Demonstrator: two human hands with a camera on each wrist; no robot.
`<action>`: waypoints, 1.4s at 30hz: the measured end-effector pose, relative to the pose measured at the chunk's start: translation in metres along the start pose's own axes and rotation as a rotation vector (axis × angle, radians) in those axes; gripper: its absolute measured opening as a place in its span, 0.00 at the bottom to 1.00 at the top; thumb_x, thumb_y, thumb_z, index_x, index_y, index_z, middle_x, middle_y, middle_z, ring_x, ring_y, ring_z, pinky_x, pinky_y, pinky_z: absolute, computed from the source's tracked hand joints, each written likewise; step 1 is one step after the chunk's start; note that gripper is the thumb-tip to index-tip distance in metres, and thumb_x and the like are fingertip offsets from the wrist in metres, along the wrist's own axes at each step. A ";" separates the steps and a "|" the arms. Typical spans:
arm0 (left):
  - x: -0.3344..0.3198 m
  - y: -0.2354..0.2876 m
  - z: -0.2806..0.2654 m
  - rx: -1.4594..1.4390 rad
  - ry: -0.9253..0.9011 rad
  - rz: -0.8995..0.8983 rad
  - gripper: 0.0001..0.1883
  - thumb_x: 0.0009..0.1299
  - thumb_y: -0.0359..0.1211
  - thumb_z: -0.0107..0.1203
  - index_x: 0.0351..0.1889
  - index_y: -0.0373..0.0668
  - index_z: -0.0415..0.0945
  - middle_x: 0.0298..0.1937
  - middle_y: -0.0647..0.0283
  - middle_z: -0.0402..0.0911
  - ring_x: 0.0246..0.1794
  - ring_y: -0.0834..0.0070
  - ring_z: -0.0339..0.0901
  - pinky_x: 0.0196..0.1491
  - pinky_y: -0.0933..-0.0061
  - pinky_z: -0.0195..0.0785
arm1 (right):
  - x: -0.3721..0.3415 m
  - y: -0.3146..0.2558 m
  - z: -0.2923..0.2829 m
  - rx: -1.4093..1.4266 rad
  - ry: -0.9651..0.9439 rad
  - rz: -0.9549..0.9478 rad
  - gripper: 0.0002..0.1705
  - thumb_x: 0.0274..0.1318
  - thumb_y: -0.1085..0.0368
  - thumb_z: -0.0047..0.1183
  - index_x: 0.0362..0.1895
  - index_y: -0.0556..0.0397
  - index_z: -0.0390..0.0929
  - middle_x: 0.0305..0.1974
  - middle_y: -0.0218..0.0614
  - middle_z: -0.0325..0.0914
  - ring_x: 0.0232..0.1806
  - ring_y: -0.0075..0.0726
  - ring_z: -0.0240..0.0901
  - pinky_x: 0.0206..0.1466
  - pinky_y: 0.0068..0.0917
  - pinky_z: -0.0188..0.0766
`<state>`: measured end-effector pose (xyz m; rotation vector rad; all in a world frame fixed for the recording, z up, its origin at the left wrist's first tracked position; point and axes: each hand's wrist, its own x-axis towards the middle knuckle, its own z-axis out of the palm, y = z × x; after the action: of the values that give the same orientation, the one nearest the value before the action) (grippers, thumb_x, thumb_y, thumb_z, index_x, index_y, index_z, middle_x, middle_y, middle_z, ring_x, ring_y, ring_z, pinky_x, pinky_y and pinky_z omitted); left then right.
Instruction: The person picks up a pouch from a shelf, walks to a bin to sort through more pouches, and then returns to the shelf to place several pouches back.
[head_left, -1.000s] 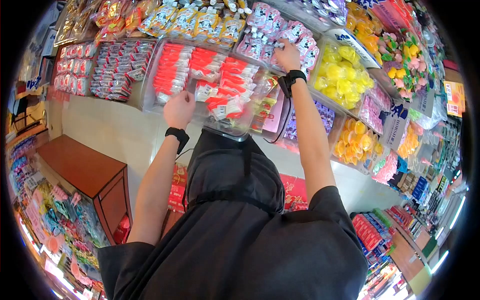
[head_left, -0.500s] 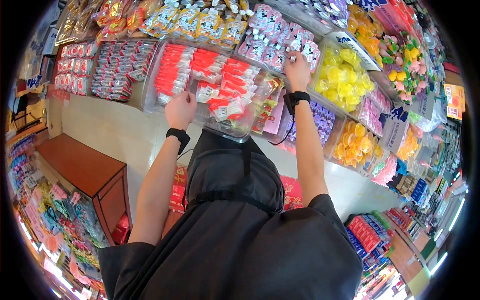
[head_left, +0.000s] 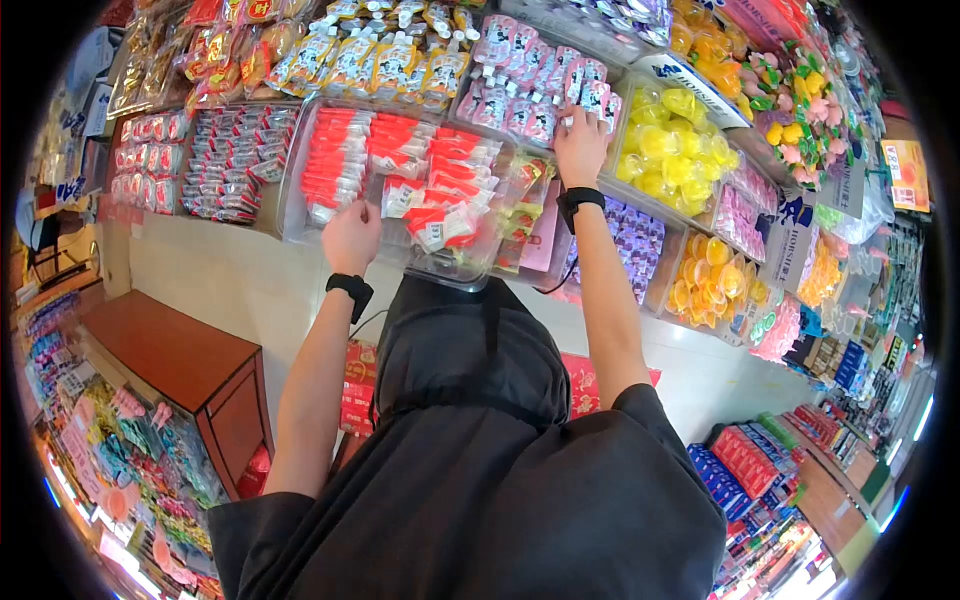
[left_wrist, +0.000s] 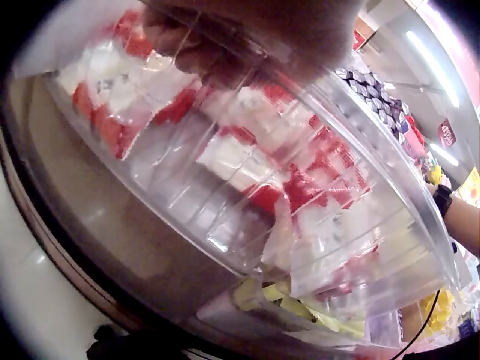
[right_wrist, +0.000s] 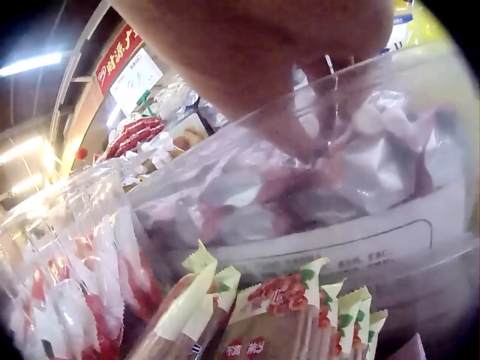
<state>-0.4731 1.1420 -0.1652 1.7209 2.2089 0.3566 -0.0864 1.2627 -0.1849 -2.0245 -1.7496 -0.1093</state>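
Near the front left of a clear bin (head_left: 291, 190) with red-and-white packets (head_left: 335, 150), my left hand (head_left: 352, 238) is curled over the rim. In the left wrist view its fingers (left_wrist: 202, 56) bend around the see-through wall, beside the packets. My right hand (head_left: 582, 150) reaches into the bin behind, at the near right corner of the pink pouches (head_left: 530, 75). A pouch's whitish part shows between thumb and fingers in the right wrist view, where the right hand (right_wrist: 300, 82) pinches it; the fingertips are partly hidden behind the clear wall.
Yellow-and-white pouches (head_left: 395, 65) lie behind the red packets. Right of the pink pouches are yellow cups (head_left: 670, 150), purple packets (head_left: 625, 240) and orange cups (head_left: 710, 280). A brown cabinet (head_left: 170, 340) stands at the left; a black cable (head_left: 560, 283) hangs by the right wrist.
My right hand has shifted toward me along the pink pouches, whose front rows look differently arranged. My left hand stays at the bin's rim, while the head view has shifted slightly.
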 end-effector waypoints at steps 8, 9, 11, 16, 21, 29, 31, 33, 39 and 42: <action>-0.002 0.000 0.000 0.029 0.026 0.016 0.18 0.75 0.44 0.56 0.28 0.42 0.83 0.28 0.49 0.85 0.31 0.46 0.84 0.35 0.47 0.76 | 0.005 0.012 0.001 0.065 0.006 0.142 0.14 0.58 0.65 0.64 0.48 0.50 0.77 0.42 0.42 0.85 0.50 0.57 0.77 0.55 0.52 0.73; -0.002 -0.001 -0.001 0.036 0.034 0.025 0.18 0.75 0.44 0.56 0.28 0.42 0.83 0.28 0.49 0.85 0.31 0.46 0.84 0.35 0.47 0.76 | 0.005 0.010 -0.001 0.121 0.015 0.196 0.15 0.59 0.65 0.64 0.49 0.51 0.77 0.43 0.43 0.85 0.50 0.58 0.77 0.56 0.52 0.73; -0.003 0.000 -0.001 0.023 0.048 0.025 0.19 0.75 0.44 0.55 0.27 0.41 0.82 0.27 0.48 0.84 0.30 0.46 0.84 0.34 0.46 0.75 | 0.004 0.009 -0.009 0.188 0.033 0.188 0.17 0.59 0.64 0.64 0.51 0.51 0.76 0.45 0.44 0.86 0.51 0.59 0.77 0.56 0.52 0.73; -0.004 0.002 -0.001 0.027 0.047 0.029 0.20 0.75 0.45 0.55 0.27 0.40 0.82 0.27 0.48 0.84 0.30 0.46 0.83 0.34 0.46 0.74 | -0.004 0.010 -0.021 0.251 0.043 0.272 0.16 0.59 0.62 0.64 0.50 0.52 0.79 0.47 0.46 0.86 0.52 0.59 0.76 0.57 0.51 0.73; -0.004 -0.001 0.000 0.054 0.033 0.042 0.20 0.76 0.46 0.55 0.28 0.41 0.82 0.27 0.49 0.84 0.30 0.46 0.83 0.35 0.46 0.74 | -0.009 0.008 -0.017 0.073 0.036 0.232 0.16 0.57 0.59 0.66 0.47 0.51 0.86 0.53 0.48 0.78 0.56 0.61 0.72 0.59 0.52 0.73; -0.003 -0.001 0.001 0.084 0.023 0.017 0.19 0.75 0.45 0.56 0.28 0.43 0.83 0.28 0.49 0.85 0.31 0.46 0.84 0.35 0.46 0.76 | -0.004 -0.005 -0.022 -0.041 -0.098 0.350 0.17 0.58 0.55 0.65 0.47 0.47 0.90 0.57 0.51 0.71 0.56 0.65 0.70 0.55 0.53 0.77; -0.003 -0.003 0.002 0.094 0.025 0.022 0.19 0.75 0.45 0.55 0.28 0.42 0.83 0.28 0.49 0.85 0.31 0.46 0.84 0.36 0.46 0.76 | -0.004 -0.006 -0.022 -0.048 -0.119 0.368 0.17 0.58 0.55 0.65 0.48 0.47 0.90 0.56 0.52 0.70 0.55 0.64 0.70 0.55 0.52 0.77; -0.003 -0.003 0.003 0.090 0.018 0.019 0.19 0.75 0.45 0.55 0.28 0.42 0.83 0.28 0.49 0.85 0.31 0.46 0.84 0.36 0.46 0.76 | -0.007 -0.006 -0.012 -0.060 -0.084 0.335 0.17 0.58 0.54 0.65 0.48 0.46 0.90 0.56 0.53 0.71 0.54 0.64 0.70 0.56 0.52 0.76; -0.003 -0.002 0.001 0.127 -0.016 0.015 0.20 0.75 0.47 0.54 0.29 0.42 0.84 0.29 0.48 0.85 0.31 0.45 0.84 0.36 0.45 0.76 | -0.014 -0.010 -0.014 -0.193 -0.072 0.272 0.17 0.58 0.52 0.66 0.48 0.43 0.90 0.56 0.55 0.72 0.54 0.65 0.70 0.58 0.52 0.72; -0.004 -0.003 0.002 0.112 -0.015 0.030 0.20 0.75 0.47 0.54 0.29 0.42 0.84 0.29 0.47 0.85 0.31 0.45 0.85 0.36 0.45 0.76 | -0.019 -0.012 -0.014 -0.219 -0.084 0.278 0.17 0.59 0.52 0.65 0.50 0.42 0.90 0.56 0.57 0.71 0.55 0.65 0.69 0.58 0.52 0.71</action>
<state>-0.4741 1.1378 -0.1683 1.8090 2.2333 0.2302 -0.0984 1.2410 -0.1753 -2.4422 -1.5417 -0.1333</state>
